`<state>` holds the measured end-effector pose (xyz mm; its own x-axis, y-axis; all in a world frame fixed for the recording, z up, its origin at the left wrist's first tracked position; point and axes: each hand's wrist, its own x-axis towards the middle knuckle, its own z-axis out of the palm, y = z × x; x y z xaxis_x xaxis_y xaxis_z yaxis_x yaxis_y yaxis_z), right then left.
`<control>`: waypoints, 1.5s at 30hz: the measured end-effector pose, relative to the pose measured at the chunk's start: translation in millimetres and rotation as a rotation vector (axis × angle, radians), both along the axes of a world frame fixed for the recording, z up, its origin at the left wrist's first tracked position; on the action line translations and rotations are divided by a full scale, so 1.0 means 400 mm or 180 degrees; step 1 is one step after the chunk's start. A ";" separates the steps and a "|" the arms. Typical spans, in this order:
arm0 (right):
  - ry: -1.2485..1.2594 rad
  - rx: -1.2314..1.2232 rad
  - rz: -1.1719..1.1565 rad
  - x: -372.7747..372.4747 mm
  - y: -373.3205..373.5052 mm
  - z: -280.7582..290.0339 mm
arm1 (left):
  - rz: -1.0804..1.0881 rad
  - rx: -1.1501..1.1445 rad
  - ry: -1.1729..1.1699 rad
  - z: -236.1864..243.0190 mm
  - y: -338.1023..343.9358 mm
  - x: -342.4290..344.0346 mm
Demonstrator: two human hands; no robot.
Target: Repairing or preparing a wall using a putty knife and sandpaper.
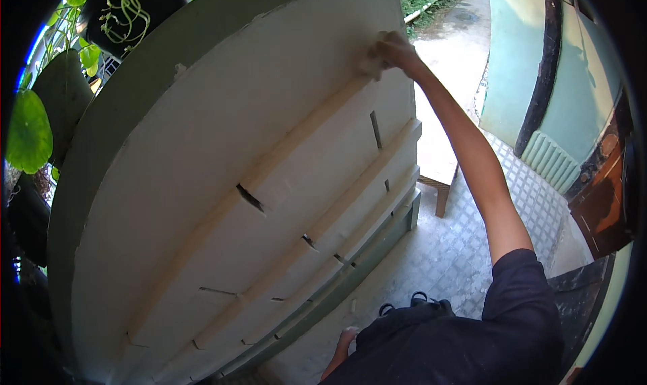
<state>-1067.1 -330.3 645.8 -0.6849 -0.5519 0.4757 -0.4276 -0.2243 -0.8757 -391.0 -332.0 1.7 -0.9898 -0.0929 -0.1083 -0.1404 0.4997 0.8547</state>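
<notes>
The white wall (pixel 202 149) fills the left and centre, its right edge by the upper middle; tiled floor (pixel 438 264) leaves open room at lower right. Work seems under way along the tan top ledge (pixel 296 138); how much is finished there or on the lower ledges (pixel 360 185) cannot be told. The person's right hand (pixel 394 51), upper centre, has its fingers clamped on a blurred pale pad (pixel 369 65) at the top ledge's upper end. The left hand (pixel 348 338), bottom centre, is beside the body, the state of its fingers unclear.

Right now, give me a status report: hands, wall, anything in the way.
Right hand high at the pale wall, gripping a blurred pale item. Left hand low beside the dark shirt, grip unclear. Raised ridges and dark slots interrupt the wall surface.
</notes>
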 end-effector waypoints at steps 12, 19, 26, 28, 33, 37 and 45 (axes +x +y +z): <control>-0.0143 0.0735 -0.0661 -0.126 0.096 -0.001 | 0.0520 0.0402 -0.0920 0.022 0.037 0.124; -0.0843 0.0214 0.0058 -0.022 0.015 -0.022 | 0.2326 0.2089 -0.2439 -0.052 0.039 0.078; -0.0436 0.0328 -0.0923 -0.122 0.040 -0.023 | 0.2852 0.2097 -0.2136 0.052 -0.018 -0.037; -0.0674 0.0390 -0.0016 -0.021 0.016 -0.040 | 0.2766 0.1907 -0.2303 0.081 -0.004 -0.033; -0.0835 0.0383 -0.0460 -0.154 0.083 0.006 | 0.2157 0.1459 -0.2519 0.114 -0.006 -0.003; 0.1434 -0.0109 -0.0505 -0.007 0.023 -0.080 | 0.1550 0.0946 -0.1985 0.034 -0.002 0.070; -0.0381 0.0645 -0.0493 -0.192 0.094 -0.021 | 0.2305 0.2003 -0.1791 -0.060 0.005 0.032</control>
<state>-1144.0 -292.7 637.5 -0.8131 -0.5120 0.2769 -0.3339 0.0206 -0.9424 -378.3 -329.9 -22.4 -0.5188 -0.3994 -0.7558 -0.6710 -0.3576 0.6496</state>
